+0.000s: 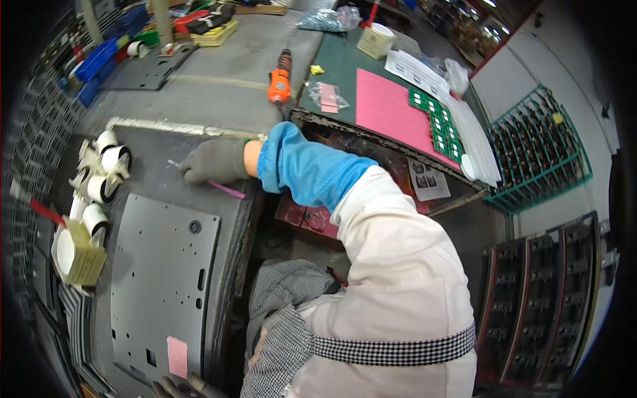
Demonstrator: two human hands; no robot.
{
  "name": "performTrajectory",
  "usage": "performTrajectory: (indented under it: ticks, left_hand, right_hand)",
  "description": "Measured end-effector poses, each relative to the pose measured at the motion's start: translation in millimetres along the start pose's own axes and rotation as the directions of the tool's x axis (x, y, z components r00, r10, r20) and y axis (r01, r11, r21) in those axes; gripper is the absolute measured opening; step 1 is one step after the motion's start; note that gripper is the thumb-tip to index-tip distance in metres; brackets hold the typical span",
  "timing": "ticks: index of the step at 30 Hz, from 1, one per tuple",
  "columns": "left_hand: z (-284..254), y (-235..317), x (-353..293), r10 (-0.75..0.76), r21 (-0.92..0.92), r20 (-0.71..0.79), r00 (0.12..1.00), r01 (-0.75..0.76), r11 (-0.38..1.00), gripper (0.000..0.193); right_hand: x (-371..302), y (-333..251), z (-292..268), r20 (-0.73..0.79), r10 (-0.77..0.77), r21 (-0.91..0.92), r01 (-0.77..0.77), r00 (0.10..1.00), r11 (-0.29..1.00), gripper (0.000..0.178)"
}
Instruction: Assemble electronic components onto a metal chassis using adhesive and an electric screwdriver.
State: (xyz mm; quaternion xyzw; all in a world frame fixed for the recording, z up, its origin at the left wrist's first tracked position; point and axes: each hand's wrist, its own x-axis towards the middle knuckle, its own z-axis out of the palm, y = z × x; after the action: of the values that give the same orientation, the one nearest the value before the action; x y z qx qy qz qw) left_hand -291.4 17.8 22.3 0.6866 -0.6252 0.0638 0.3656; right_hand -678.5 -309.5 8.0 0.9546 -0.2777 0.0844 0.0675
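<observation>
My right hand (pixel 215 161), in a grey glove and blue sleeve cover, reaches across the dark bench. It is closed around a slim pink-handled tool (pixel 227 190). A thin pale tip sticks out past the fingers; the tool's exact kind is unclear. Below it lies a flat grey metal panel (pixel 162 278) with holes and slots. A small pink slip (pixel 177 357) rests on the panel's near end. Beside the slip, at the lower edge, only the gloved fingertips of my left hand (pixel 189 387) show. They are apart, at the panel's near edge; the palm is out of view.
White casters (pixel 99 188) and a yellowish box with a white roll (pixel 83 255) stand left of the panel. An orange power tool (pixel 280 81) lies farther back. Green circuit boards (pixel 439 126) and a pink sheet (pixel 388 109) cover the right bench. A green wire basket (pixel 541 149) stands beyond.
</observation>
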Motion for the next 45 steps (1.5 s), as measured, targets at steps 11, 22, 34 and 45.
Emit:
performTrajectory:
  ticks: [11, 22, 34, 45]
  left_hand:
    - [47.7, 114.5, 48.4, 0.439, 0.016, 0.039, 0.898, -0.440, 0.898, 0.056]
    - [90.5, 174.3, 42.5, 0.571, -0.254, 0.222, 0.790, -0.519, 0.816, 0.046]
    - [87.5, 132.2, 24.6, 0.456, -0.154, 0.327, 0.827, -0.430, 0.890, 0.043]
    - [69.8, 159.3, 71.2, 0.597, -0.430, 0.255, 0.761, -0.464, 0.775, 0.074]
  right_hand:
    - [-383.1, -33.0, -175.5, -0.168, 0.977, -0.568, -0.823, 0.128, 0.010, 0.064]
    - [-502.5, -47.0, -174.3, 0.302, 0.920, -0.446, -0.890, -0.249, -0.095, 0.100]
    - [-474.5, -61.2, -181.2, 0.218, 0.957, -0.619, -0.785, -0.193, -0.017, 0.095]
    - [-207.1, -86.5, -140.4, -0.260, 0.701, 0.963, 0.231, 0.663, 0.139, 0.121]
